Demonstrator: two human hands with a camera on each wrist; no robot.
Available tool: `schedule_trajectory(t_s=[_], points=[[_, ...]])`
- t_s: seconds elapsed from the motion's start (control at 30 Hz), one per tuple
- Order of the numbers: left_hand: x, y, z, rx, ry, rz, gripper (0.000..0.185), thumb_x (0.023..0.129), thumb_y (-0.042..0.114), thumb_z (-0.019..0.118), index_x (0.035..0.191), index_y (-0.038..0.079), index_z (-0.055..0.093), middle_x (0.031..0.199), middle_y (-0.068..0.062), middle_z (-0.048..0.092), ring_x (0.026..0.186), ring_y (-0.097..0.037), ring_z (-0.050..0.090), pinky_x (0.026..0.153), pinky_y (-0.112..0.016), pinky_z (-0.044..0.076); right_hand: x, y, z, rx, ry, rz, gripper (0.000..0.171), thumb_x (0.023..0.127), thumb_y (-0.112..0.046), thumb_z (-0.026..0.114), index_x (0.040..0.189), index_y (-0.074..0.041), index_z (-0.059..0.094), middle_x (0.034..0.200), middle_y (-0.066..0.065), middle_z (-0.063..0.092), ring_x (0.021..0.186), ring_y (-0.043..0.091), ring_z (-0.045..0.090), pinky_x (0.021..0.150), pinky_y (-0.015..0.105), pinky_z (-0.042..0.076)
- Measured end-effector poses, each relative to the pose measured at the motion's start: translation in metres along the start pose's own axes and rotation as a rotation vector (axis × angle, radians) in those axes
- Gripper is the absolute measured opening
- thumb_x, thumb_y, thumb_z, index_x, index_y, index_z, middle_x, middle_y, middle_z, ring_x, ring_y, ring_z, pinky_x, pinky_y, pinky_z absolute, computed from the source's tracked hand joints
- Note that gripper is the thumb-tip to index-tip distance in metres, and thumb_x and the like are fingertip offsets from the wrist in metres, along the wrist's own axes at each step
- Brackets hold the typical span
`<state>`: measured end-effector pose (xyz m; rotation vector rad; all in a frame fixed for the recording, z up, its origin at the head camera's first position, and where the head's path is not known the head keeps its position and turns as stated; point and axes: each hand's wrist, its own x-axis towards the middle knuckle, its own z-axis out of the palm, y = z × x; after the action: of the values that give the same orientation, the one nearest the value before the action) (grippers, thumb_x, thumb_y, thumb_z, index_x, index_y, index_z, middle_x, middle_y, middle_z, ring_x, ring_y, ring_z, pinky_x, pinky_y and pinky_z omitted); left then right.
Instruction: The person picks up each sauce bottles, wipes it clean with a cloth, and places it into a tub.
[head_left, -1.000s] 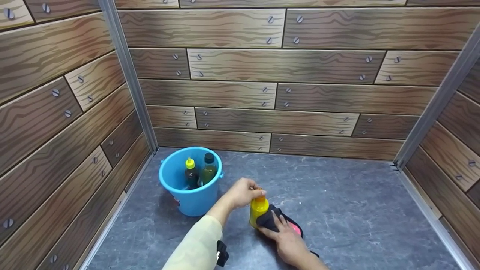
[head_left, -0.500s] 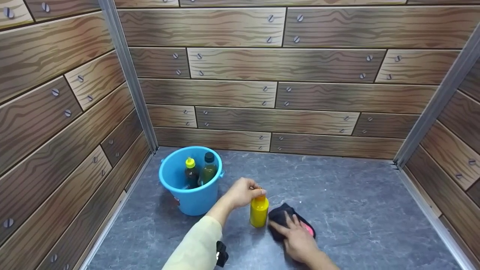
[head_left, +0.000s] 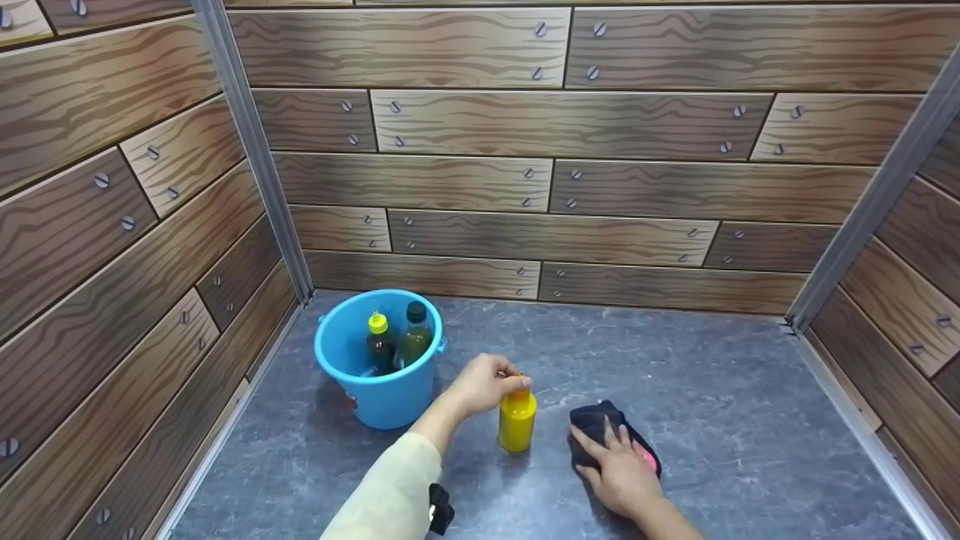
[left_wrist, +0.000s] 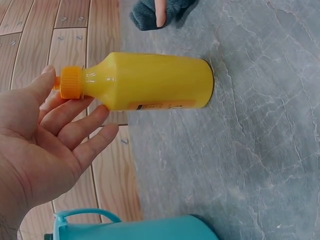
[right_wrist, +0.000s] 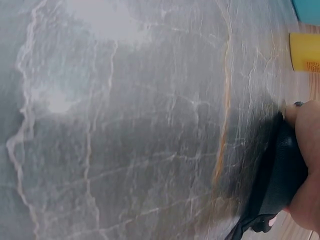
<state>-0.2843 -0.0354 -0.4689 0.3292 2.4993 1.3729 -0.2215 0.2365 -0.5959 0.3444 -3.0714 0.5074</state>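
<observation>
My left hand [head_left: 484, 386] pinches the orange cap [left_wrist: 71, 82] of a yellow squeeze bottle [head_left: 517, 427] by its top, thumb on one side and fingertips on the other. Upright on the grey surface, the bottle shows a printed label low in the left wrist view. To its right, my right hand [head_left: 622, 469] lies with spread fingers on a bunched black cloth [head_left: 592, 420] that has a pink patch [head_left: 645, 456]. The right wrist view catches only the hand's edge over the dark cloth [right_wrist: 282, 175]; its fingertips are hidden there. A gap separates cloth and bottle.
Left of the bottle stands a blue bucket [head_left: 394, 401]. Inside it are a dark bottle with a yellow cap [head_left: 379, 324] and a greenish bottle with a black cap [head_left: 416, 341]. Wood-patterned walls [head_left: 465, 180] enclose the marbled grey surface [head_left: 720, 390] at the back and sides.
My right hand has slid the black cloth rightward, away from the bottle it was touching. My left hand stays on the cap, and the bottle has barely moved.
</observation>
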Motion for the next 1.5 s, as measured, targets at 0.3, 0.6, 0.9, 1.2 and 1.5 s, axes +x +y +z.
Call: schedule_trajectory(t_s=[0.3,0.6,0.9,1.2,1.5], points=[[0.002,-0.003,0.002,0.005,0.023,0.045,0.024,0.103,0.032,0.072,0.106,0.009,0.079,0.099,0.0,0.074,0.092,-0.017,0.068,0.088,-0.04,0.059,0.003,-0.001,0.0,-0.009,-0.04,0.039,0.058,0.104,-0.04,0.068,0.158,-0.03,0.052,0.161,0.037,0.034,0.147,0.063,0.03,0.118,0.071,0.026],[0.001,-0.001,0.002,-0.036,0.026,0.028,0.022,0.105,0.029,0.07,0.108,0.008,0.078,0.1,0.0,0.073,0.092,-0.018,0.068,0.089,-0.041,0.06,0.002,-0.002,0.004,-0.007,-0.033,0.04,0.056,0.104,-0.039,0.067,0.158,-0.031,0.053,0.163,0.036,0.032,0.147,0.063,0.028,0.118,0.072,0.025],[0.002,-0.003,-0.003,-0.148,0.096,-0.011,0.02,0.107,0.02,0.067,0.117,0.005,0.076,0.105,-0.004,0.074,0.094,-0.023,0.069,0.088,-0.041,0.06,0.001,-0.002,0.004,-0.018,-0.009,0.019,0.056,0.104,-0.04,0.068,0.157,-0.03,0.054,0.161,0.037,0.034,0.146,0.064,0.03,0.116,0.073,0.027],[-0.001,-0.004,-0.008,-0.223,0.109,-0.035,0.017,0.107,0.016,0.067,0.114,0.006,0.077,0.103,-0.007,0.073,0.095,-0.025,0.07,0.087,-0.044,0.062,0.002,-0.004,0.005,-0.029,-0.014,0.025,0.056,0.104,-0.04,0.068,0.157,-0.03,0.054,0.162,0.036,0.034,0.146,0.064,0.029,0.116,0.074,0.026],[-0.007,0.008,-0.035,-0.287,0.06,-0.001,0.022,0.109,0.019,0.064,0.119,0.004,0.075,0.106,-0.01,0.073,0.097,-0.025,0.071,0.089,-0.045,0.062,0.001,-0.001,0.007,-0.022,0.01,0.011,0.055,0.103,-0.038,0.069,0.155,-0.028,0.056,0.161,0.037,0.035,0.145,0.065,0.031,0.115,0.074,0.028]])
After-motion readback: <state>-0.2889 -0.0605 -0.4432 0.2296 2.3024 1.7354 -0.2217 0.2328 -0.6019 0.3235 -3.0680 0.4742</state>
